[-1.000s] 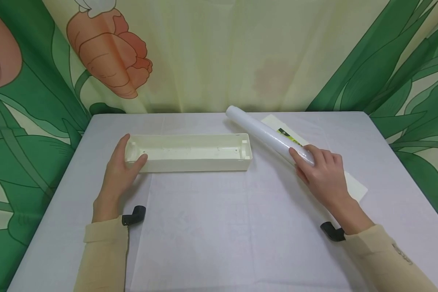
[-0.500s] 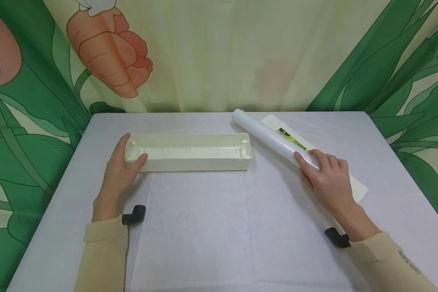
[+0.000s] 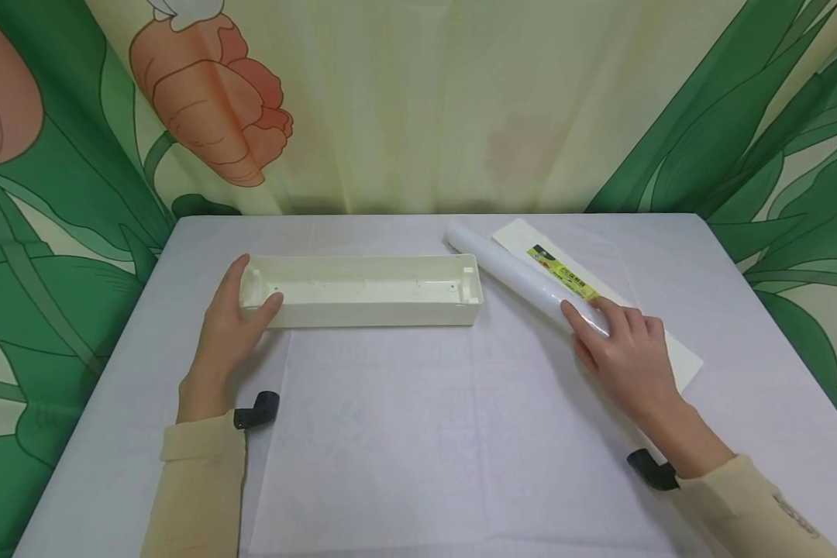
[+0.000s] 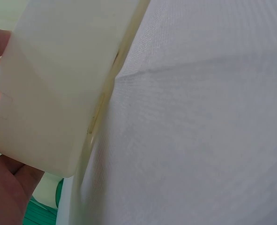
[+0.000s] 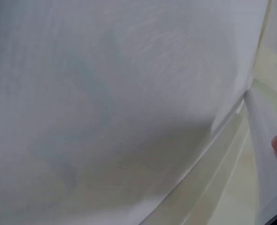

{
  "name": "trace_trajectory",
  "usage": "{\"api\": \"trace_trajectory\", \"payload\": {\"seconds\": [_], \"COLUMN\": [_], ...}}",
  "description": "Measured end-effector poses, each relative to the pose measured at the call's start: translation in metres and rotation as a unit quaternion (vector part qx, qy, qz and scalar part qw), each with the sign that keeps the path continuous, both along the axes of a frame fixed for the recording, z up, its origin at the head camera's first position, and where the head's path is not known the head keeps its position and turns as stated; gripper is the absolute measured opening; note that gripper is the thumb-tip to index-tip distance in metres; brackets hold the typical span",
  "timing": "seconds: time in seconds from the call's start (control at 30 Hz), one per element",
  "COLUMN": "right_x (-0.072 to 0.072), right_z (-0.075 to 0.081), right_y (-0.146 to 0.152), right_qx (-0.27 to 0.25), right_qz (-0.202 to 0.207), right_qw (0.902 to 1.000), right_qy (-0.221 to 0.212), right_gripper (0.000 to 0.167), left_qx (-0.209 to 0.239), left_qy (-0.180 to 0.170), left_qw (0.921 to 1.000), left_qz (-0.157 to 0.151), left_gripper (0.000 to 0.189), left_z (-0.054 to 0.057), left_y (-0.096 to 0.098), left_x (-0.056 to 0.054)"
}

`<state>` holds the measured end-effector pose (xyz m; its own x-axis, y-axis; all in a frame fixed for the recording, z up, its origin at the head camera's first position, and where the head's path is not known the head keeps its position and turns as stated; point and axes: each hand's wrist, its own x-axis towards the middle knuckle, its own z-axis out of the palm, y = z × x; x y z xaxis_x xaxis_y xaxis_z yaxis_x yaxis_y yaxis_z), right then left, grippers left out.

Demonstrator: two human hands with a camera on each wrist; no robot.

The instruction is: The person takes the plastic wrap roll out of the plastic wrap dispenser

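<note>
A long cream plastic box [image 3: 363,314], open at the top, sits on the table with its hollow inside showing. My left hand [image 3: 226,333] grips its left end, thumb over the front rim and fingers behind. In the left wrist view the box's end wall [image 4: 58,84] fills the space between thumb and fingers. A white, glossy roll of plastic film [image 3: 523,279] slants across the right side, and my right hand [image 3: 624,356] holds its near end. Beside and partly beneath it lies a flat cream lid [image 3: 680,356] with a yellow-green label [image 3: 563,273].
A white cloth [image 3: 390,434] covers the table, its back edge close behind the box and roll. A patterned curtain [image 3: 404,108] with leaves and a carrot hangs behind. Small black wrist cameras [image 3: 256,411] stick out at both cuffs.
My right hand has drawn the roll slightly toward me and to the right, and its far end has dropped lower. More of the label shows. The left hand and box have stayed put.
</note>
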<state>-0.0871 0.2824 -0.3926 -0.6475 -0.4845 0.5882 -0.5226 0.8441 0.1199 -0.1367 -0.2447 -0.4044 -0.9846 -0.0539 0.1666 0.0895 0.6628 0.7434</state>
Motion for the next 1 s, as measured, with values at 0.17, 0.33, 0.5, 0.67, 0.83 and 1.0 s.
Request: {"api": "trace_trajectory", "payload": {"seconds": [0.17,0.33,0.5,0.67,0.83,1.0], "right_x": [0.008,0.014,0.022,0.026,0.028,0.03], "right_z": [0.004,0.005,0.005,0.004,0.002,-0.001], "right_y": [-0.003,-0.007,-0.011,-0.014,-0.016,-0.017], "right_qx": [0.007,0.008,0.009,0.014,0.006,-0.001], "right_qz": [-0.013,-0.019,-0.039,-0.052,-0.06,-0.066], "right_qw": [0.9994,0.9987,0.9951,0.99,0.9878,0.9859], "right_qy": [-0.03,-0.047,-0.09,-0.13,-0.144,-0.154], "right_gripper": [0.052,0.057,0.063,0.068,0.066,0.066], "left_qx": [0.002,0.003,0.002,0.001,0.001,0.001], "left_qy": [0.001,-0.004,-0.011,-0.007,-0.003,0.001], "left_qw": [1.0,1.0,0.9999,1.0,1.0,1.0], "left_qz": [0.0,0.003,0.006,0.003,0.005,0.006], "left_gripper": [0.08,0.08,0.081,0.08,0.08,0.08], "left_z": [0.0,0.0,0.002,0.002,0.002,0.001], "left_y": [0.0,0.0,0.001,0.0,0.0,0.0], "left_x": [0.0,0.0,0.001,0.0,-0.001,-0.001]}}
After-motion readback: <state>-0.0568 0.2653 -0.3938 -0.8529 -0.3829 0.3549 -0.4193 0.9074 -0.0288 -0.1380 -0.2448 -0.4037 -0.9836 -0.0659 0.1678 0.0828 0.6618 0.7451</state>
